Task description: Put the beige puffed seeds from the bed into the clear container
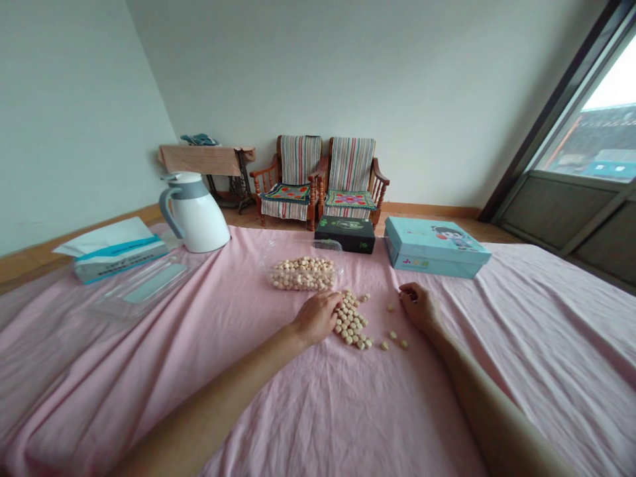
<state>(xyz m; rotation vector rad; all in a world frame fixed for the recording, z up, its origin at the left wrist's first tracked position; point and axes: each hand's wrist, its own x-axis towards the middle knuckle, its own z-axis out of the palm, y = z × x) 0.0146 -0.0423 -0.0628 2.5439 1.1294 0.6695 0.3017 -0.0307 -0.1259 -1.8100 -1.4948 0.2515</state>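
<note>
One heap of pieces [352,322] (left hand [318,316] against it), one tub [292,249].

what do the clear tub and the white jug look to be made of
Tub: thin, glossy plastic, likely; the pale pieces show through its wall. Jug: probably smooth plastic, given its moulded-looking grey handle, though coated metal is possible.

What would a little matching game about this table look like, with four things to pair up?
1. jug
2. left hand
3. black box
4. pile of pale pieces

A. between the left hand and right hand
B. beside the light-blue box
C. white with a grey handle
D. at the pile's left edge

Pairs: 1-C, 2-D, 3-B, 4-A
</note>
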